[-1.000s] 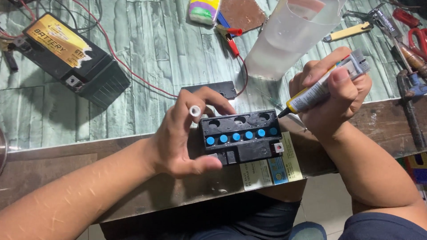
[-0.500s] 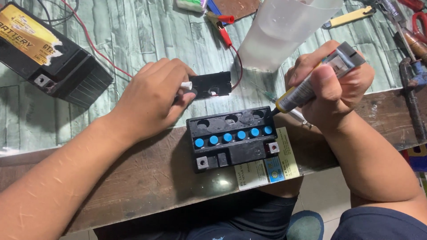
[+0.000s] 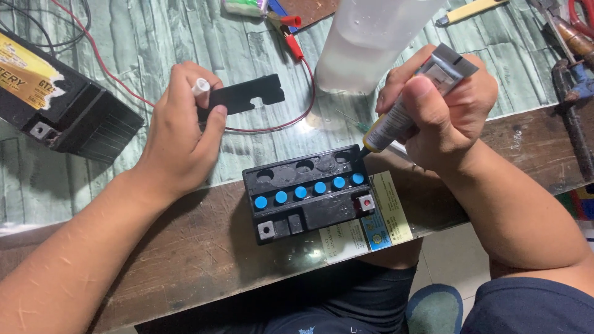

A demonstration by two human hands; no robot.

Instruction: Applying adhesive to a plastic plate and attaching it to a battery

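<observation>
A small black battery (image 3: 309, 195) with a row of blue caps stands at the bench's front edge. My right hand (image 3: 442, 111) squeezes a grey and yellow glue tube (image 3: 411, 105), its tip touching the battery's far right corner. My left hand (image 3: 185, 133) rests on the table to the left of the battery, holding a small white cap (image 3: 200, 86) between its fingers and gripping the end of a flat black cover strip (image 3: 244, 98).
A larger black battery (image 3: 55, 99) with a yellow label sits at the far left. Red wire (image 3: 272, 127) with red clips (image 3: 292, 37) loops behind the small battery. A clear plastic bottle (image 3: 365, 43) stands behind. Pliers and tools (image 3: 572, 55) lie at the right.
My left hand left the battery top, moved back and left, and took hold of the black cover strip. My right hand brought the tube tip down onto the battery's corner.
</observation>
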